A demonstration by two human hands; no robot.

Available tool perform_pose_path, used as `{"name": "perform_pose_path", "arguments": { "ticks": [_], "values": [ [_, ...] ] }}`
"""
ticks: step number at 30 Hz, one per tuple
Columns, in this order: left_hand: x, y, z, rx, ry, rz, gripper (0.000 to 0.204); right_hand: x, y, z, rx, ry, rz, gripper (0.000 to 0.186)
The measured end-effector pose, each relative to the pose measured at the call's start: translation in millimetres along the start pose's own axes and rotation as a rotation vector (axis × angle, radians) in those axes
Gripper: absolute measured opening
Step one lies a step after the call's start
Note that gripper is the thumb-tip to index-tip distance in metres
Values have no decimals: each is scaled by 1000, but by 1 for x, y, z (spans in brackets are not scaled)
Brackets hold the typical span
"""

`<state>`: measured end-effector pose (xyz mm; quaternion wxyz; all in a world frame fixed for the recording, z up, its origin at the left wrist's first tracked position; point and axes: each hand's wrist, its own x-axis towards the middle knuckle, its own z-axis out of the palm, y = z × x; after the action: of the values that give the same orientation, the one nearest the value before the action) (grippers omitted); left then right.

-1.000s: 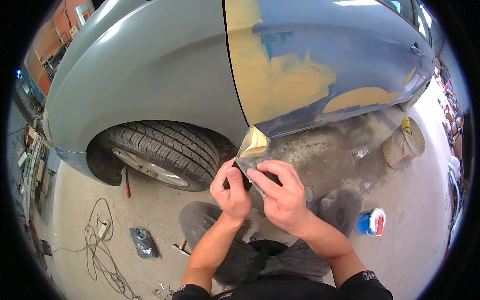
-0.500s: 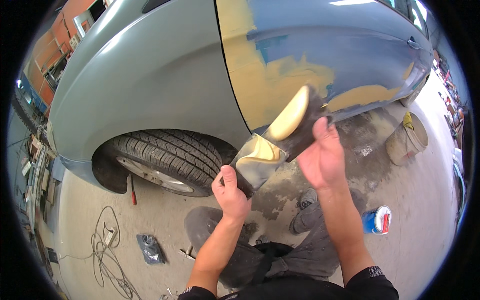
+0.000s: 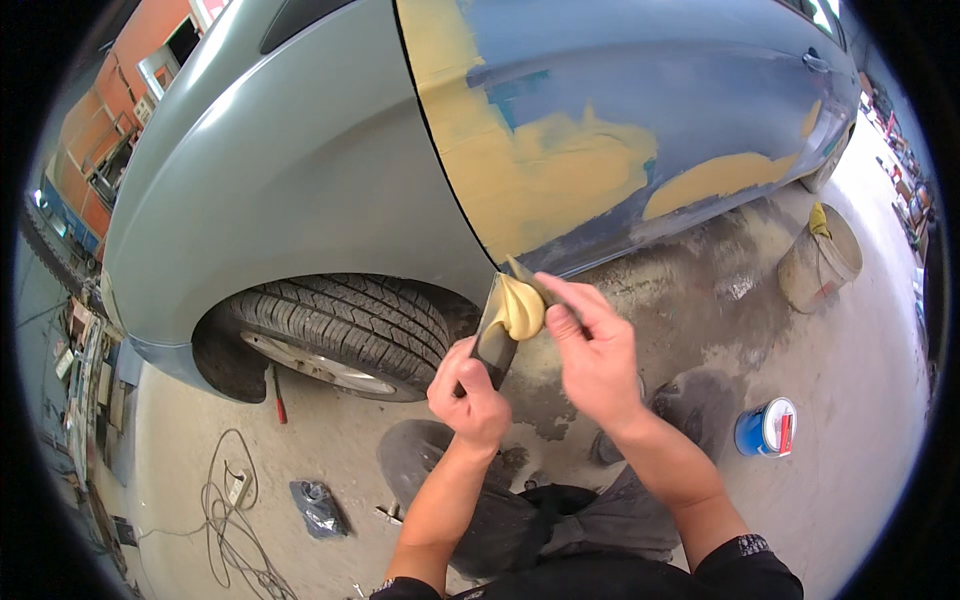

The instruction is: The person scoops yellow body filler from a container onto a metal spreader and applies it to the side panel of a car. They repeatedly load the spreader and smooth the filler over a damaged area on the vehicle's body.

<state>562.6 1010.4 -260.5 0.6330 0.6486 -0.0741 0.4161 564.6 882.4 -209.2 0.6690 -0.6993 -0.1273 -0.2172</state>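
My left hand [image 3: 470, 397] is closed on the lower end of a dark putty spreader [image 3: 494, 348], tilted up in front of me. In my right hand [image 3: 597, 365] is a second spreader [image 3: 528, 280], turned nearly edge-on, its blade against the filler. A thick lump of pale yellow body filler [image 3: 522, 310] lies between the two blades. Beyond them stands a car, with smoothed yellow filler [image 3: 560, 170] spread over its blue-grey door [image 3: 690, 80]. The grey-green fender [image 3: 290, 170] is on the left, above the front tyre [image 3: 340, 325].
A dirty bucket [image 3: 820, 265] with a yellow cloth on its rim stands at right. Nearer is a blue can [image 3: 765, 428]. On the left floor lie a coiled cable [image 3: 228, 515], a dark plastic bag [image 3: 318, 509] and a red-handled tool [image 3: 280, 405] by the wheel.
My right hand has turned inward and moved left, bringing its spreader from broadside to edge-on. The filler, earlier on both spreaders, is now gathered in one lump between them.
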Motion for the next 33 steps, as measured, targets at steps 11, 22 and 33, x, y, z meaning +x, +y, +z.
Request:
{"name": "perform_pose_path", "arguments": {
  "ticks": [11,22,33],
  "values": [
    [16,-2,-12,2,19,45,49,-24,12,2,128,-220,80,25],
    [10,4,-2,-659,49,-590,47,22,1,-21,540,-311,192,33],
    [20,5,-7,-501,79,-548,51,3,5,-12,-675,-215,-645,50]
  ]
}}
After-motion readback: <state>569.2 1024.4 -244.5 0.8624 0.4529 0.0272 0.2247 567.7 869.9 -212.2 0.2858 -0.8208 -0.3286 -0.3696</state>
